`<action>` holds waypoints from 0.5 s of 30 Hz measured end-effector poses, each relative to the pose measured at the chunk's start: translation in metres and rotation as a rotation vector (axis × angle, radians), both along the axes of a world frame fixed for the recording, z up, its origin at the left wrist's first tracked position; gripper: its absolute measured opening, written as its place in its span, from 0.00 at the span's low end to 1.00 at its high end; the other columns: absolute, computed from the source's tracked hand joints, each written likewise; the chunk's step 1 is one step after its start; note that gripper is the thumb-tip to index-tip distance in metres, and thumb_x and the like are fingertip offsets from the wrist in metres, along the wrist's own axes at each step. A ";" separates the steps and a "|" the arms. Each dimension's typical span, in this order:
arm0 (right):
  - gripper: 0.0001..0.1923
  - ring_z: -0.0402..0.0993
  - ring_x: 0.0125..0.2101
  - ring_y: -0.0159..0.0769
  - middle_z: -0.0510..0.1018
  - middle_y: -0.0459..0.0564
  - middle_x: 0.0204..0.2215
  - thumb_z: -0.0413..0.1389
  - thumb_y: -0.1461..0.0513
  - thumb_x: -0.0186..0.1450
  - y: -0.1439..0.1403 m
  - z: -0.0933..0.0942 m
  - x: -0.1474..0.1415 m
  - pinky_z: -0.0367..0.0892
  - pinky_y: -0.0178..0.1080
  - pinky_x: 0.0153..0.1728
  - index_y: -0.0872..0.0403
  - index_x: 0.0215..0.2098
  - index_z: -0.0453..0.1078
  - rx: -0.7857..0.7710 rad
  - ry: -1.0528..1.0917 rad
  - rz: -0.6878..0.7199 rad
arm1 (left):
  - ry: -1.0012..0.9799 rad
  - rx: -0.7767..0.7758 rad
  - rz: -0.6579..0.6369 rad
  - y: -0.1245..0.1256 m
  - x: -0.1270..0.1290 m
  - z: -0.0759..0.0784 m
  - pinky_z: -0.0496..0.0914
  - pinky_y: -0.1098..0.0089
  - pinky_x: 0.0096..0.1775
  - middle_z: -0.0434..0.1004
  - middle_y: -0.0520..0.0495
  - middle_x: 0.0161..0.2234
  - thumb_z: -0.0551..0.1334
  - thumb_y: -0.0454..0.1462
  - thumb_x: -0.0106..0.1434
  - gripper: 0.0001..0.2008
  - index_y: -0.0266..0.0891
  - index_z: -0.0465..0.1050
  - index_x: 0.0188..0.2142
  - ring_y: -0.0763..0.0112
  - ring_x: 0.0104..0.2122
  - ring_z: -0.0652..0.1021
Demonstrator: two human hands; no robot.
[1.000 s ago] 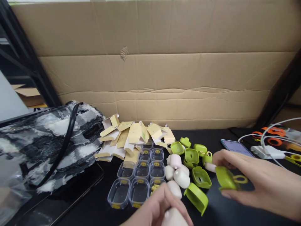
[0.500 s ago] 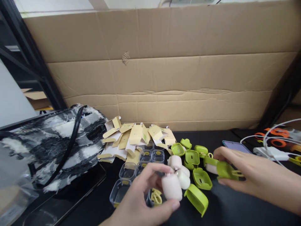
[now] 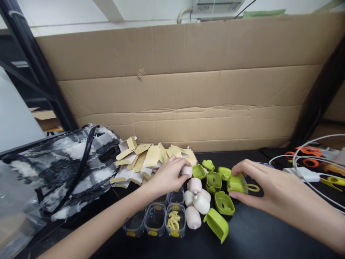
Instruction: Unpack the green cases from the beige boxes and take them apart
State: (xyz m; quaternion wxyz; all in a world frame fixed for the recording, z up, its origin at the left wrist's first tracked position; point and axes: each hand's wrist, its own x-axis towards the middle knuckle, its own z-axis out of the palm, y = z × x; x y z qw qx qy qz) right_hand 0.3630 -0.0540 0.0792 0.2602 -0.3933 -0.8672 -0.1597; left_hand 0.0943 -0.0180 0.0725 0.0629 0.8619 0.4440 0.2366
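Note:
My left hand (image 3: 172, 174) reaches over the rear clear boxes, its fingers closed on a small pale pink rounded piece (image 3: 187, 171). Below it sits a cluster of white and pale pink barrel-shaped pieces (image 3: 201, 203); one pink piece (image 3: 193, 217) lies at the front. At the right, my right hand (image 3: 252, 183) grips a lime-green case (image 3: 236, 183) between thumb and fingers, with a yellow-green loop (image 3: 252, 187) sticking out towards the palm. Several open green shells (image 3: 224, 203) lie between the hands, one tilted shell (image 3: 217, 226) nearest me.
Clear square boxes (image 3: 155, 219) stand in front of my left forearm; one holds yellow straps (image 3: 174, 220). Folded cream cartons (image 3: 138, 162) are heaped behind. A black-and-white bag (image 3: 81, 154) lies left. White cables with an adapter (image 3: 303, 174) and orange scissors (image 3: 309, 154) are at right. Cardboard (image 3: 175, 90) stands at the back.
My left hand has moved back from the front pink piece and now holds one farther away. My right hand has shifted left with the green case. The view has tilted up slightly.

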 end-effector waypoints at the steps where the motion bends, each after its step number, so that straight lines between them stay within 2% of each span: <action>1: 0.14 0.78 0.27 0.38 0.78 0.45 0.32 0.51 0.49 0.65 0.001 -0.001 0.000 0.71 0.39 0.24 0.49 0.38 0.65 0.012 0.002 -0.003 | 0.019 -0.003 -0.022 0.000 -0.001 -0.001 0.66 0.56 0.46 0.75 0.45 0.40 0.61 0.34 0.61 0.09 0.38 0.71 0.42 0.56 0.45 0.71; 5: 0.16 0.77 0.27 0.39 0.77 0.46 0.33 0.49 0.47 0.65 0.004 -0.004 -0.005 0.71 0.41 0.25 0.50 0.38 0.65 0.050 0.049 -0.021 | 0.041 -0.006 -0.102 -0.002 -0.007 -0.002 0.65 0.56 0.48 0.74 0.46 0.42 0.59 0.33 0.61 0.11 0.41 0.70 0.44 0.57 0.46 0.70; 7: 0.14 0.77 0.32 0.40 0.76 0.48 0.36 0.51 0.49 0.65 0.004 -0.007 -0.011 0.72 0.41 0.29 0.50 0.41 0.64 0.036 0.113 0.010 | 0.014 0.015 -0.107 -0.005 -0.008 -0.001 0.63 0.56 0.51 0.71 0.44 0.46 0.58 0.32 0.62 0.13 0.40 0.67 0.47 0.57 0.50 0.67; 9: 0.12 0.75 0.38 0.40 0.74 0.50 0.40 0.54 0.53 0.65 0.001 -0.013 -0.021 0.72 0.40 0.35 0.50 0.43 0.62 -0.012 0.202 0.087 | -0.085 0.027 -0.069 -0.014 -0.005 0.000 0.63 0.57 0.51 0.70 0.43 0.46 0.56 0.33 0.63 0.11 0.38 0.66 0.46 0.59 0.49 0.68; 10: 0.12 0.74 0.41 0.39 0.73 0.50 0.42 0.55 0.55 0.65 -0.002 -0.016 -0.026 0.72 0.39 0.38 0.49 0.44 0.61 -0.045 0.251 0.134 | -0.185 -0.027 -0.049 -0.021 -0.003 0.000 0.65 0.58 0.49 0.71 0.43 0.43 0.55 0.34 0.64 0.09 0.38 0.66 0.44 0.61 0.46 0.70; 11: 0.11 0.73 0.44 0.39 0.72 0.50 0.43 0.56 0.57 0.64 -0.005 -0.020 -0.033 0.71 0.38 0.40 0.49 0.43 0.60 -0.083 0.299 0.183 | -0.312 -0.129 -0.036 -0.028 0.000 -0.001 0.67 0.61 0.44 0.72 0.45 0.39 0.55 0.36 0.64 0.06 0.38 0.66 0.41 0.64 0.40 0.72; 12: 0.11 0.72 0.45 0.38 0.72 0.50 0.43 0.56 0.59 0.64 -0.009 -0.024 -0.039 0.71 0.37 0.42 0.48 0.42 0.59 -0.118 0.345 0.233 | -0.463 -0.319 -0.051 -0.037 0.003 -0.003 0.69 0.65 0.38 0.72 0.48 0.33 0.57 0.39 0.64 0.06 0.38 0.66 0.38 0.68 0.33 0.73; 14: 0.10 0.72 0.45 0.36 0.71 0.49 0.43 0.57 0.60 0.63 -0.018 -0.030 -0.050 0.71 0.35 0.42 0.48 0.39 0.58 -0.159 0.421 0.330 | -0.726 -0.813 -0.136 -0.055 0.008 -0.010 0.69 0.71 0.28 0.71 0.53 0.25 0.61 0.45 0.60 0.12 0.38 0.65 0.35 0.74 0.23 0.73; 15: 0.10 0.73 0.45 0.35 0.72 0.49 0.42 0.57 0.61 0.63 -0.022 -0.031 -0.054 0.71 0.34 0.42 0.48 0.38 0.58 -0.169 0.451 0.370 | -0.822 -0.983 -0.176 -0.063 0.010 -0.016 0.69 0.72 0.28 0.71 0.53 0.24 0.63 0.46 0.59 0.15 0.37 0.66 0.34 0.74 0.23 0.74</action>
